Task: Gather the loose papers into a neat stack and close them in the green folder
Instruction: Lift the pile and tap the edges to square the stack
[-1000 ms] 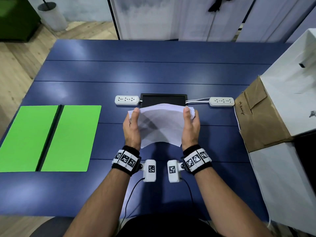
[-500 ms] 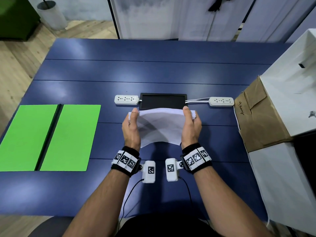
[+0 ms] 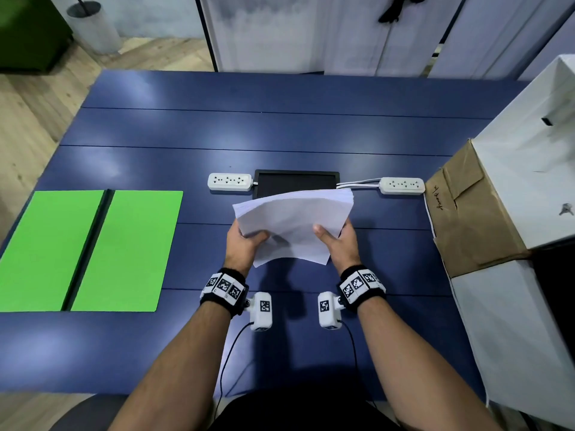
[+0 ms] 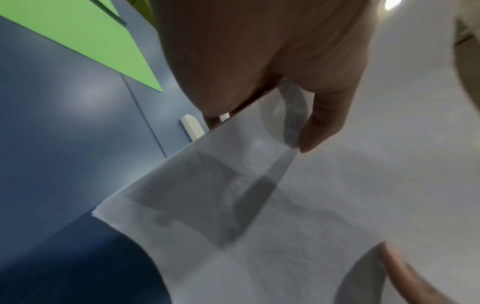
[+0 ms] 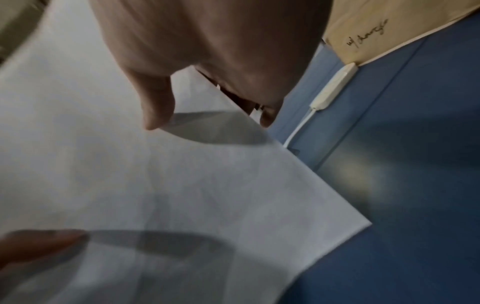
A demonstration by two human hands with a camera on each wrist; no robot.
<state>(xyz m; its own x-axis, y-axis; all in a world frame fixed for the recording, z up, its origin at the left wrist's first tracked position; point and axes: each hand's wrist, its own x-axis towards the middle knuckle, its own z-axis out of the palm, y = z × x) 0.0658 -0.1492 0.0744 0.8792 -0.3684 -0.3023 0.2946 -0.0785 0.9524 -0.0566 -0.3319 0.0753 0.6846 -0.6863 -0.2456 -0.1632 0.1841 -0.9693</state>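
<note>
A stack of white papers (image 3: 294, 223) is held in the air over the middle of the blue table (image 3: 280, 132), its far edge tilted up to the right. My left hand (image 3: 245, 244) grips its near left side, thumb on top. My right hand (image 3: 337, 241) grips the near right side the same way. The left wrist view shows the thumb (image 4: 324, 115) lying on the papers (image 4: 259, 205); the right wrist view shows the right thumb (image 5: 155, 98) on the papers (image 5: 155, 185). The green folder (image 3: 90, 250) lies open and flat at the table's left, its dark spine in the middle.
Two white power strips (image 3: 229, 181) (image 3: 402, 185) flank a black tablet (image 3: 295, 181) just beyond the papers. A brown cardboard box (image 3: 469, 213) and white boxes (image 3: 535, 169) crowd the right edge. Cables run from my wrist cameras toward the near edge.
Both hands slid from the papers' side edges down to the near corners, thumbs now on top. The stack tilted, its far right corner rising over the tablet.
</note>
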